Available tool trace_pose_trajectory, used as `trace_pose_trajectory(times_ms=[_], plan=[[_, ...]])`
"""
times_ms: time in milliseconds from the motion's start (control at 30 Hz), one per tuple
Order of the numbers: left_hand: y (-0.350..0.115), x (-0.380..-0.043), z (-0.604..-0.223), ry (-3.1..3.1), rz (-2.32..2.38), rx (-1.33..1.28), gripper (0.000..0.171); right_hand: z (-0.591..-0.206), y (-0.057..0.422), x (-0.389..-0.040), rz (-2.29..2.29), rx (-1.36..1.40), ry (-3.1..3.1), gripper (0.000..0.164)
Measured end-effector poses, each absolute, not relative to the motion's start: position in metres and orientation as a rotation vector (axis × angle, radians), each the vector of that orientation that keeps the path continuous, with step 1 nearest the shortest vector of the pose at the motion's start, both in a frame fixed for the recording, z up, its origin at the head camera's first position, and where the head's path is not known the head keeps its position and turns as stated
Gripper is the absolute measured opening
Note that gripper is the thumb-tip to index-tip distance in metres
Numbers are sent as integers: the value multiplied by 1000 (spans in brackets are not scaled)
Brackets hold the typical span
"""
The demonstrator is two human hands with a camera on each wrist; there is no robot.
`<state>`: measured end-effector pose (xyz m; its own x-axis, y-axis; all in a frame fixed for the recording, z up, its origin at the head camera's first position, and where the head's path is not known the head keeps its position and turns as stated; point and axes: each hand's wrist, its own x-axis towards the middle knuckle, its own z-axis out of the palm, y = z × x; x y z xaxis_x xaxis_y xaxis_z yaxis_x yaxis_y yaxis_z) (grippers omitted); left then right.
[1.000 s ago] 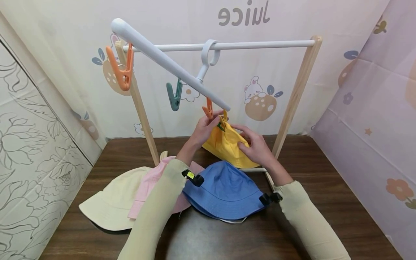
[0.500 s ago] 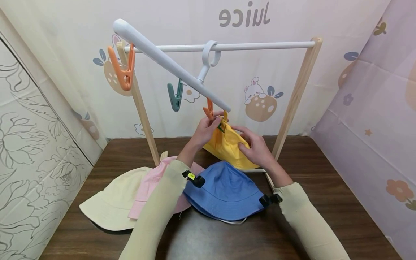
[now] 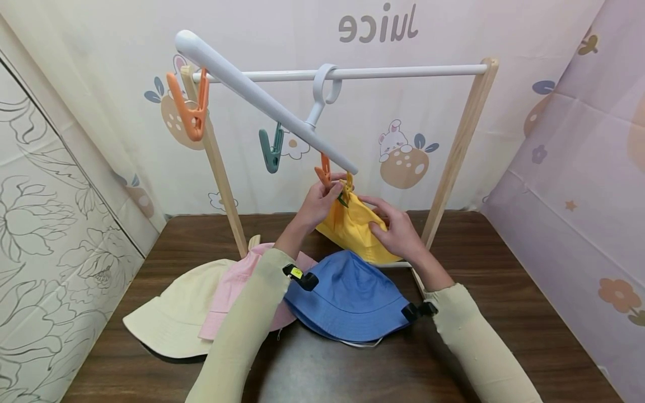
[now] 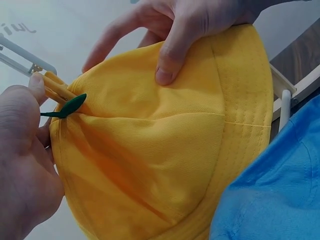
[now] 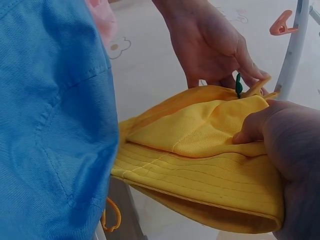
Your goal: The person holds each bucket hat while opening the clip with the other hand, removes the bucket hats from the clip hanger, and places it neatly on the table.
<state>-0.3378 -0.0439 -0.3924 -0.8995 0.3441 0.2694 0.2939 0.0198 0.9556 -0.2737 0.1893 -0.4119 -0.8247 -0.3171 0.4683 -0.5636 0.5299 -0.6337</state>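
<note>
A yellow bucket hat point(image 3: 355, 226) hangs below the low end of a white hanger point(image 3: 267, 101), its crown toward the bar. My left hand point(image 3: 316, 200) pinches a yellow clothespin point(image 4: 56, 90) at the crown's peak, where a small green leaf point(image 4: 73, 105) sticks out. In the left wrist view the thumb lies on the clothespin's arm. My right hand point(image 3: 398, 228) grips the side of the hat, thumb pressed on the outer cloth and fingers on the far side. The right wrist view shows the hat's brim point(image 5: 200, 182) spread below that hand.
Orange clothespins point(image 3: 194, 115) and a green one point(image 3: 272, 148) hang along the hanger, which hooks over the rack's white rail point(image 3: 413, 71). On the brown table point(image 3: 504, 313) lie a blue hat point(image 3: 350, 299), a pink hat point(image 3: 234, 285) and a cream hat point(image 3: 181, 313).
Both hands keep their hold and their places. The clothespin and the yellow hat shift only very slightly.
</note>
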Motion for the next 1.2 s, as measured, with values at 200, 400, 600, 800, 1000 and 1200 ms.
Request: trace_pose_trajectory(times_ms=[200,400,600,800,1000,1200], plan=[[-44,-340,-393,2215,2058,668,45,-413,190,-275,1170,736,-2467,61],[-43,-340,-389,2231,2043,648,45,-413,190,-274,1156,732,-2464,59],[-43,-341,-388,2232,2055,640,44,-412,188,-274,1165,745,-2461,59],[-42,-341,-389,2217,2060,590,42,-414,189,-273,1155,738,-2470,58],[-41,-341,-390,2213,2072,560,42,-414,191,-273,1155,735,-2471,57],[-42,-342,-391,2201,2093,597,43,-415,190,-273,1151,740,-2467,58]])
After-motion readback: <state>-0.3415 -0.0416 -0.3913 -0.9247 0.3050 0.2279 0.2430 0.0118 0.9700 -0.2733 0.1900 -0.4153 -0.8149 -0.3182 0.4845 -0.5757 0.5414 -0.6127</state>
